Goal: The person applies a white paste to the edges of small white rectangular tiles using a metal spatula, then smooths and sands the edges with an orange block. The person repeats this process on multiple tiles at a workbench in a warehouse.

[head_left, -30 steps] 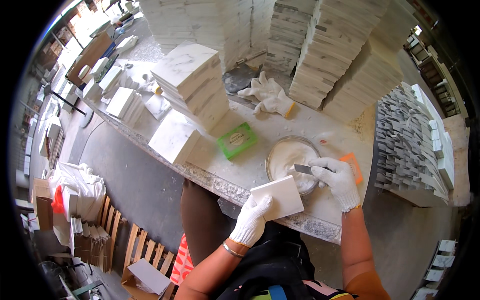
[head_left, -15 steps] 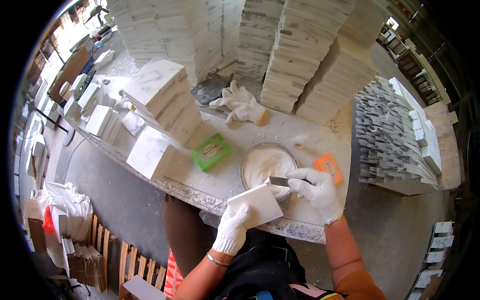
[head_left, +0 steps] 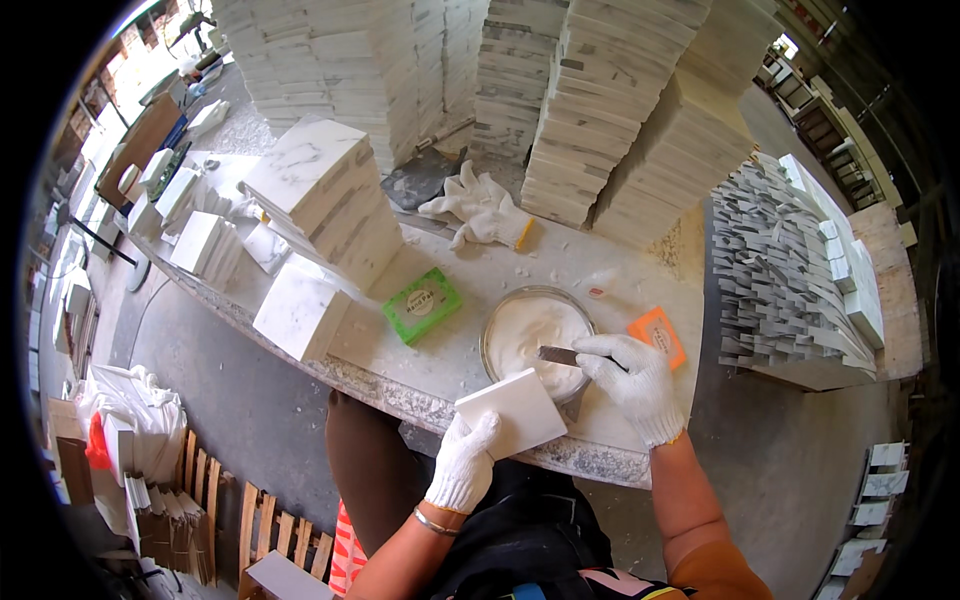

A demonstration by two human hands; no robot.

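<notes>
— White paste in the round bowl (head_left: 528,333) looks soft; a loaded putty knife (head_left: 558,355) could drip onto the marble bench (head_left: 640,275) if tilted.

— And the tile?

— That square white tile (head_left: 510,412) is pinched only at 1 corner by the gloved left hand (head_left: 463,462), out over the bench edge, so a push from the blade might twist it loose.

— Right hand?

— Right hand (head_left: 632,374), gloved, is curled closed round the knife handle, wrist bent down, blade in the bowl.
</notes>
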